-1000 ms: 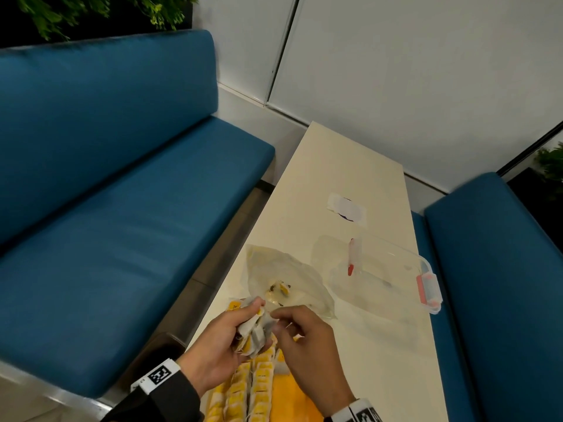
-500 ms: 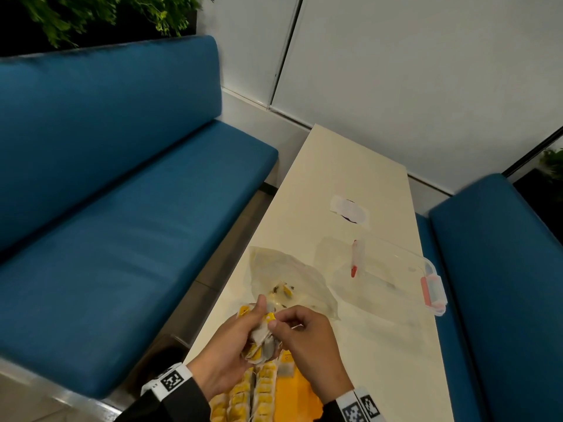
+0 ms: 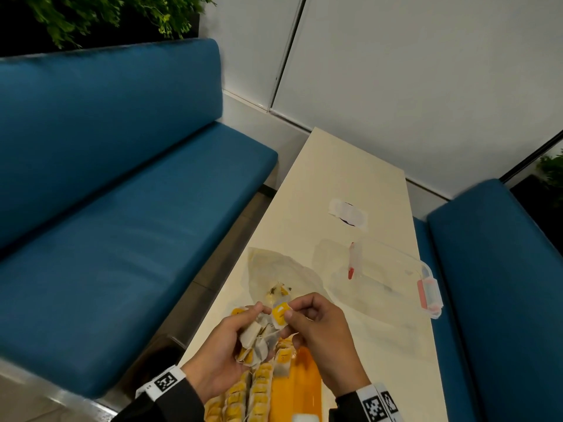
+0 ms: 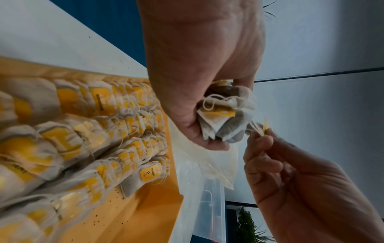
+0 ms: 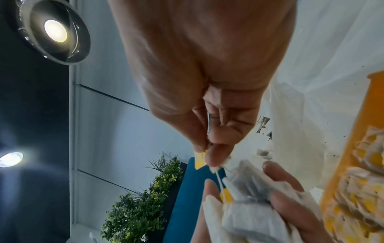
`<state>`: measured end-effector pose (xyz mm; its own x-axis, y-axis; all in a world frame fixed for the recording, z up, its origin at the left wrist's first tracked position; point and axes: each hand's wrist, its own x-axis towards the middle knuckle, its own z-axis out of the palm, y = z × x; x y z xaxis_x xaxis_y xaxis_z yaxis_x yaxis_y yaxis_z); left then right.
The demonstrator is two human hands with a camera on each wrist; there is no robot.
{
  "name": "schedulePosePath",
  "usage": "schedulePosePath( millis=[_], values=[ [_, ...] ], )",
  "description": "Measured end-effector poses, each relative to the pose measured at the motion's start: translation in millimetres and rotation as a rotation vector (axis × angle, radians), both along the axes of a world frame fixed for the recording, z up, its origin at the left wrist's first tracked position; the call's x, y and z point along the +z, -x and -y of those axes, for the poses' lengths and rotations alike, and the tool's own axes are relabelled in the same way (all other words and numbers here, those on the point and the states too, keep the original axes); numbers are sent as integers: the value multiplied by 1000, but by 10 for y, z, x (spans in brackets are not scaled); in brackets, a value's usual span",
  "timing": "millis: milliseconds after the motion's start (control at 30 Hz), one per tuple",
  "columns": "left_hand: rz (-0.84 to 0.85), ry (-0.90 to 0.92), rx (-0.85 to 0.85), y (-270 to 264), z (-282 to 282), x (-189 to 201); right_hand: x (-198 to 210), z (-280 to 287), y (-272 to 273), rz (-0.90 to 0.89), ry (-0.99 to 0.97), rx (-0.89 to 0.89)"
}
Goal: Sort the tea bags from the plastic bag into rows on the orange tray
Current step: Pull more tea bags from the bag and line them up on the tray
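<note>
My left hand (image 3: 234,333) grips a bunch of tea bags (image 3: 257,339), grey-white sachets with yellow tags (image 4: 222,121), above the orange tray (image 3: 304,388). My right hand (image 3: 297,315) pinches one tea bag (image 3: 278,315) by its top and yellow tag (image 5: 199,160), with its string (image 5: 220,179) running down into the bunch. Rows of tea bags (image 4: 87,134) lie on the orange tray (image 4: 129,218). The clear plastic bag (image 3: 280,278) lies flat just beyond my hands with a few tea bags inside.
A clear plastic box (image 3: 387,278) with pink clips lies right of the bag on the cream table (image 3: 344,166). A white label (image 3: 348,211) sits farther up. Blue benches (image 3: 106,193) flank the table on both sides.
My right hand has shifted up along the bunch and now pinches a tea bag's yellow-tagged top, drawn slightly away from the bunch. The left hand keeps its grip.
</note>
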<state>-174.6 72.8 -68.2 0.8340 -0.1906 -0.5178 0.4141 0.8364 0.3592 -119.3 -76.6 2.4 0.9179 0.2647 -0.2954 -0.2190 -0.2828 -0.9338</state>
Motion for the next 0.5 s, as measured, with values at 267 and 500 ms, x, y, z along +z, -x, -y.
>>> schedulePosePath(
  millis=[267, 500],
  values=[
    [-30, -62, 29, 26, -56, -164, 85, 198, -53, 67, 193, 42],
    [-47, -77, 60, 95, -124, -211, -75, 432, -36, 254, 550, 206]
  ],
)
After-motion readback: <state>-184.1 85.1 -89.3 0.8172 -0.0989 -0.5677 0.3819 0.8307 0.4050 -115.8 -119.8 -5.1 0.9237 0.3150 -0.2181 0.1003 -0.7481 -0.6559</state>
